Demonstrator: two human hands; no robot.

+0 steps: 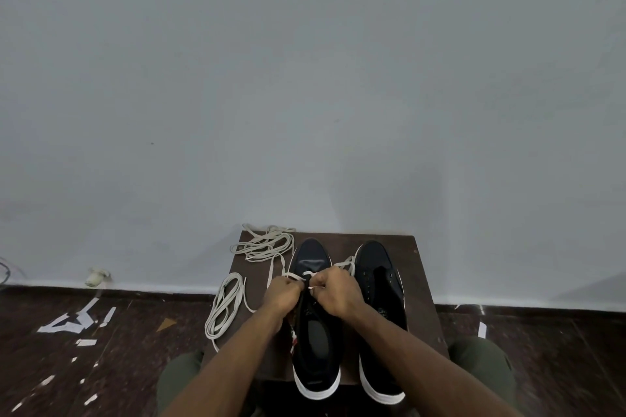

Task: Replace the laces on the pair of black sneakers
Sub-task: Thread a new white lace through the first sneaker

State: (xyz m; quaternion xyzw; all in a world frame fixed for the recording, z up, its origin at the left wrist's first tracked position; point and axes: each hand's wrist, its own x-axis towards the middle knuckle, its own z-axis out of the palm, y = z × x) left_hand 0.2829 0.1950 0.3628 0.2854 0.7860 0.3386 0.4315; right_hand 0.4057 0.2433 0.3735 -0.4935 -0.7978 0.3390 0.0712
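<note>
**On the stool: lace threading, L sneaker**

Head view: on a small dark wooden stool (418, 267) against a pale wall stand two black sneakers w/ white soles, toes toward the wall. Left sneaker (313, 332) sits centre; right sneaker (381, 315) just beside it, eyelets bare. Both hands work over the left sneaker's front eyelets. Left hand (283, 293): fingers curled, pinching a white lace (298, 277) at the L eyelet row. Right hand (337, 291): fingers curled, pinching the same lace's tip end at the R row. Lace crosses the vamp btwn the fists. Loose lace bundle (264, 244) lies at the stool's far-left corner; looped lace (225, 305) hangs off the left edge. White paper scraps (72, 322) lie on the dark floor.
</note>
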